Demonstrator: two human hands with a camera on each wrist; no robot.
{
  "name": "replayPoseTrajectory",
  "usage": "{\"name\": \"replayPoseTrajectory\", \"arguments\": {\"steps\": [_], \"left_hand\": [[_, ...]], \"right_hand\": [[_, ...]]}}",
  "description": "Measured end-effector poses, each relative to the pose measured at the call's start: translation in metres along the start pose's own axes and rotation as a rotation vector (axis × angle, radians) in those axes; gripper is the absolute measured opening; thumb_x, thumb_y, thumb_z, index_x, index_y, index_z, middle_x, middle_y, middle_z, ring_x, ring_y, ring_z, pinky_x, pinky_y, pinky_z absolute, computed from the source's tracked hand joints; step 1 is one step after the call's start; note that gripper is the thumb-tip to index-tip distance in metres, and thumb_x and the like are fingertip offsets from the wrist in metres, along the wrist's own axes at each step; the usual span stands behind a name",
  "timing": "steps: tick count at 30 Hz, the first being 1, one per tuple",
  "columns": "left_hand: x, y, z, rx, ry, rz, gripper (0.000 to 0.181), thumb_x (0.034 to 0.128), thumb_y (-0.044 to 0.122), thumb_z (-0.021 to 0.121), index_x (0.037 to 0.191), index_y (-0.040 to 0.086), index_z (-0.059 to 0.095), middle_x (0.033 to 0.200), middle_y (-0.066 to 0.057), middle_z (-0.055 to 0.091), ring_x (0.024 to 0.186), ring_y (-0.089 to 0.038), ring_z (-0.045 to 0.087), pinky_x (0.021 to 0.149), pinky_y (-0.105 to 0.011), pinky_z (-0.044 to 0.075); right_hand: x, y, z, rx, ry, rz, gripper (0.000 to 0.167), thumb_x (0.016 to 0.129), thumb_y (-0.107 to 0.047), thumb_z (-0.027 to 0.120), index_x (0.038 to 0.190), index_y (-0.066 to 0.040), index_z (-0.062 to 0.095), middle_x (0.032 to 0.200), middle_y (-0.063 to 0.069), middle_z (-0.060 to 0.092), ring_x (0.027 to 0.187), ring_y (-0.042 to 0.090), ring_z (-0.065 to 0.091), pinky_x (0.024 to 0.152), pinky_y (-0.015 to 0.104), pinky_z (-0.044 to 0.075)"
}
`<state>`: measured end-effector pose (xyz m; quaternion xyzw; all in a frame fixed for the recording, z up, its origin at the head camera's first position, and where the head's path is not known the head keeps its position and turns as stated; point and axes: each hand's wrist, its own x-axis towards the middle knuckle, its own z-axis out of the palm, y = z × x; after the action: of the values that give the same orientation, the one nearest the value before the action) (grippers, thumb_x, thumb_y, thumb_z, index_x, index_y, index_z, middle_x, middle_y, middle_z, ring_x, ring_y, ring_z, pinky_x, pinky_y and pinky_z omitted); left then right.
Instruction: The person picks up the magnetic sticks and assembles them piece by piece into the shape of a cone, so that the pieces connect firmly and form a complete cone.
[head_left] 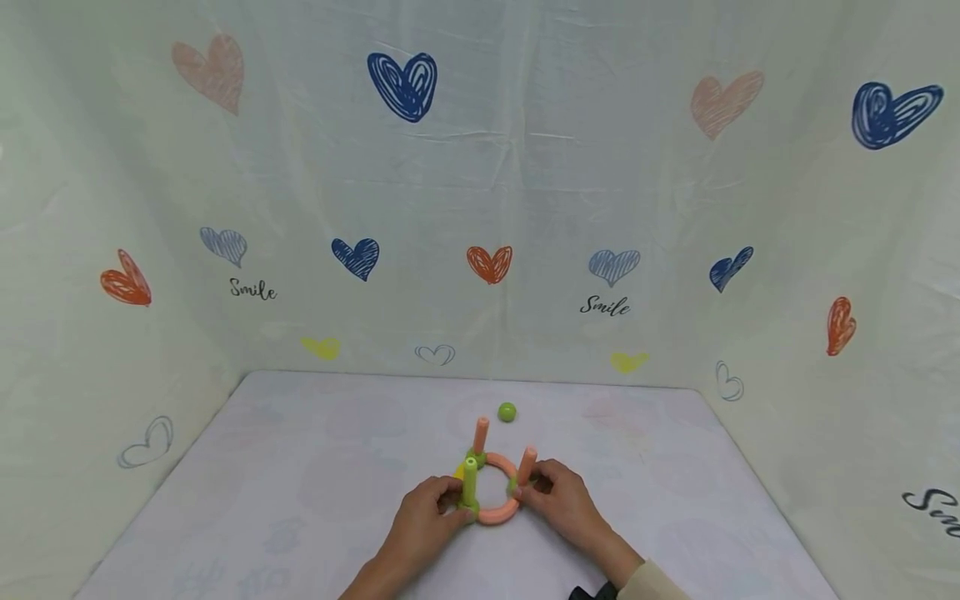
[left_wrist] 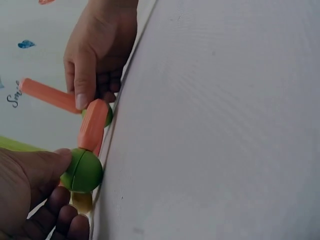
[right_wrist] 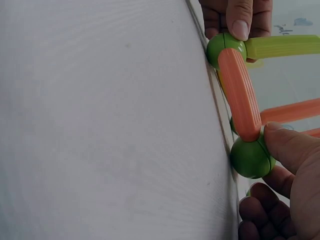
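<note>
A ring of curved toy connector pieces lies on the table, orange tubes (head_left: 495, 516) and a yellow one (head_left: 458, 472) joined by green balls. Upright from the balls stand a lime-green rod (head_left: 470, 482), an orange rod (head_left: 481, 435) at the back and another orange rod (head_left: 527, 465) on the right. My left hand (head_left: 423, 518) pinches the front-left green ball (left_wrist: 82, 171) between thumb and fingers, beside the lime-green rod. With thumb and fingers, my right hand (head_left: 564, 502) pinches the right green ball (right_wrist: 251, 157). In the head view, my fingers partly hide both balls.
A loose green ball (head_left: 507, 412) lies behind the ring. The pale table (head_left: 322, 433) meets a white curtain (head_left: 495, 183) printed with hearts at the back and sides. Near the right sleeve (head_left: 651, 581) a black object (head_left: 592, 592) shows at the bottom edge.
</note>
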<state>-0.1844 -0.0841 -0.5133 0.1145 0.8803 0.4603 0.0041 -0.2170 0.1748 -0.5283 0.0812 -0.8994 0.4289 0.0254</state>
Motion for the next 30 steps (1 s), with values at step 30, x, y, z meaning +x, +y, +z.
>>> {"name": "replayPoseTrajectory", "arguments": {"steps": [30], "left_hand": [[0.005, -0.014, -0.011, -0.074, 0.059, -0.068, 0.035, 0.0887, 0.022, 0.086, 0.118, 0.007, 0.074, 0.108, 0.000, 0.072, 0.097, -0.013, 0.064, 0.076, -0.023, 0.053]], "right_hand": [[-0.012, -0.002, -0.014, 0.075, -0.197, -0.075, 0.019, 0.094, -0.025, 0.080, 0.112, -0.020, 0.077, 0.107, -0.006, 0.073, 0.092, 0.004, 0.063, 0.080, 0.023, 0.054]]}}
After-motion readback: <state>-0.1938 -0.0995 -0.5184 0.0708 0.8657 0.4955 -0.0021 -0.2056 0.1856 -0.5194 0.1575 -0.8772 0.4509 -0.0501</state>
